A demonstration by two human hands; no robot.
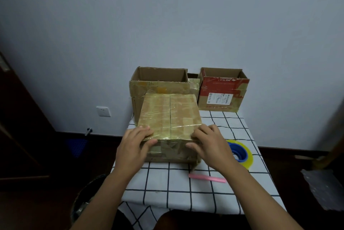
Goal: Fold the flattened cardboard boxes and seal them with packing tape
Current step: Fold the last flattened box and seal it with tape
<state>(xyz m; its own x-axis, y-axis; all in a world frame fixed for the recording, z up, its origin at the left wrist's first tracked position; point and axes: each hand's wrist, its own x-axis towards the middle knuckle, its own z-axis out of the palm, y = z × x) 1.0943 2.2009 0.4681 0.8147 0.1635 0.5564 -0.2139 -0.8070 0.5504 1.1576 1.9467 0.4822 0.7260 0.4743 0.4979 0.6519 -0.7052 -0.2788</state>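
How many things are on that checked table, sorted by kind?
Cardboard boxes: 3 (closed taped box, open brown box, open red box)
Tape rolls: 1 (tape roll)
Pink cutters: 1 (pink cutter)
Total: 5

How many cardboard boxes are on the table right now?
3. A closed, taped box sits at the front under both hands; a large open brown box stands behind it by the wall; an open red box stands at the back right. Others could be hidden behind these.
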